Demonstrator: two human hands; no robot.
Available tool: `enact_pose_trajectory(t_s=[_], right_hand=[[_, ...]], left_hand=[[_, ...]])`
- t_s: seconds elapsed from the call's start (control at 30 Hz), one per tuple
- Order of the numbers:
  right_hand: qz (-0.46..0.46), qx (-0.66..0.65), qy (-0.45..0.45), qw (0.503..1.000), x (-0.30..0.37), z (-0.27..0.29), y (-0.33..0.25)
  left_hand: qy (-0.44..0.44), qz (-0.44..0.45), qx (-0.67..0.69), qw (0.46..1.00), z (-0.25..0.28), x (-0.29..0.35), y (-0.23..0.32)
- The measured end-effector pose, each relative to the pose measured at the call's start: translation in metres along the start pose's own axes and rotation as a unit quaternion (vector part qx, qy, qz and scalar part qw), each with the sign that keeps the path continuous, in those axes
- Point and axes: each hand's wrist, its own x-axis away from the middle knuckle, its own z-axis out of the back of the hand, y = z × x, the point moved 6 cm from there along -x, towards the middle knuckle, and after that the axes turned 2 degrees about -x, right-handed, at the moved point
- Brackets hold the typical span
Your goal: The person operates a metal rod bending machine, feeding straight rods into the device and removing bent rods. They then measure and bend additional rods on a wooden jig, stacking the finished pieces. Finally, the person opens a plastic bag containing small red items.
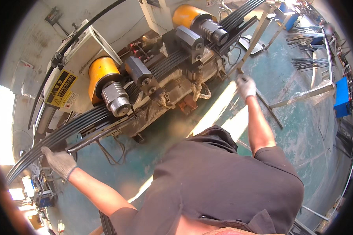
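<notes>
- Looking down over your own dark shirt, you have both arms spread wide, one to each end of the bundle of long dark rods (176,62) that runs through the bending machine (164,78).
- The bundle's long axis runs diagonally across the frame, from the lower left edge, up through the middle of the machine, to the upper right, bowing with the lens.
- Your left hand (59,161), in a grey knit glove, sits at lower left, fingers curled down on the rods where they leave the machine; it reads as a closed grasp on the bundle, though the underside of the hand is hidden.
- Your right hand (246,87), also gloved, sits right of centre, near the machine's right end. It is clenched around a thin bar or lever (268,109) that slants down to the right; you cannot tell whether that bar belongs to the metal stand (302,94) beside it.
- So the rods lie up and to the right of your left grip, and up and to the left of your right one; the left hand is the only one on them.
- Two yellow cylinders with ribbed steel rollers (115,98) flank the rods, one at upper centre, one at centre left.
- More rod bundles (308,51) lie at upper right on the green floor (302,129).
</notes>
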Motion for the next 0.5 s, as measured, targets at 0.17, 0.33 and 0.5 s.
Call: enact_pose_trajectory(t_s=[0.17, 0.33, 0.5], right_hand=[[0.193, -0.139, 0.158, 0.958, -0.073, 0.097, -0.192], [0.336, 0.077, 0.27, 0.899, -0.124, 0.156, -0.336], [0.36, 0.192, 0.244, 0.88, -0.139, 0.127, -0.414]], left_hand=[[-0.038, -0.062, -0.002, 0.997, 0.016, -0.066, 0.017], [-0.024, 0.026, 0.184, 0.982, 0.006, -0.099, 0.089], [-0.058, -0.116, 0.115, 0.985, -0.007, -0.151, 0.14]])
